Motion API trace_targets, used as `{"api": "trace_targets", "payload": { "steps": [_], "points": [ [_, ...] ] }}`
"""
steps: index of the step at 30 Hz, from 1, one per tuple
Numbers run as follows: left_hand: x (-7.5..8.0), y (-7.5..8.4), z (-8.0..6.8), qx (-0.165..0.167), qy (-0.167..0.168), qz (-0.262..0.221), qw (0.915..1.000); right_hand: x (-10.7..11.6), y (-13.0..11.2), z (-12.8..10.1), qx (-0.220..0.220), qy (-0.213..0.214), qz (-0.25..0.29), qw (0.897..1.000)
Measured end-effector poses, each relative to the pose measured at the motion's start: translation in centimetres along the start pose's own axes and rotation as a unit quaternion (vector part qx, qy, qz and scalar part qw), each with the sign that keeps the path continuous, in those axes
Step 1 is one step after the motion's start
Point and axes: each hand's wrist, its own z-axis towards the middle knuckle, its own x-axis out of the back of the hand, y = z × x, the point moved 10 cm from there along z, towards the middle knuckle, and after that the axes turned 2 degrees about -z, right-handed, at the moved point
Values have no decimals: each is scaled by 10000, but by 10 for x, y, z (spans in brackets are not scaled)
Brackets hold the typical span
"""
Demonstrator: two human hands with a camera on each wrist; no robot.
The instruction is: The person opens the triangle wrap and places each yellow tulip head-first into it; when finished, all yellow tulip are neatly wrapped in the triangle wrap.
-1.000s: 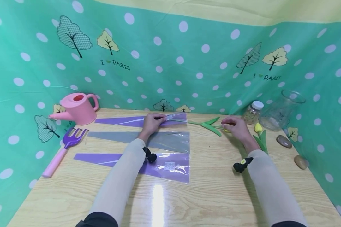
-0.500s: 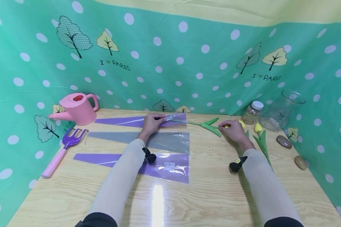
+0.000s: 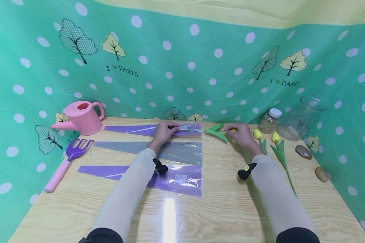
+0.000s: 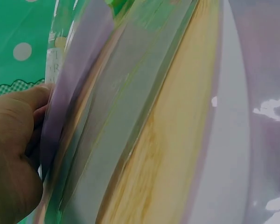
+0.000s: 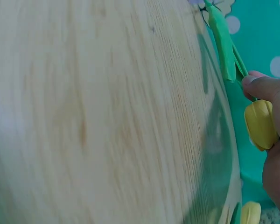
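One wood-grained bench (image 3: 225, 206) carries three tapering sleeves (image 3: 182, 152) of glossy purple and grey film left of the clear vase (image 3: 295, 122), a smooth pink watering can (image 3: 84, 120) farther left, and a white-capped jar (image 3: 267, 124) of speckled bits just beside the vase. Left of that vase, the left hand (image 3: 163, 134) pinches the rearmost sleeve (image 3: 143, 130), and the right hand (image 3: 242, 135) pinches a yellow tulip (image 5: 261, 125) by its stem, which overlaps that sleeve's wide end, inside or over it unclear.
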Motion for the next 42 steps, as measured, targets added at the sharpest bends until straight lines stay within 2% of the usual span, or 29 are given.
{"api": "trace_targets", "payload": {
  "steps": [7,14,21,26,34,42],
  "points": [
    [-3,8,0,-74,41,20,10000,-12,-15,7,71,11,182,9998],
    [-2,9,-1,-123,100,32,9999,-32,-22,13,-116,-67,457,9989],
    [-4,10,-3,-144,16,31,9999,-47,-24,16,-257,-28,726,9970],
    [-2,7,-2,-129,93,94,9998,-55,-27,20,-61,-47,678,9977],
    [-2,6,-1,-128,92,98,9998,-45,-19,12,-119,-97,723,9973],
    [-4,6,0,-41,89,34,9999,-22,11,-1,-148,-227,786,9965]
  ]
}}
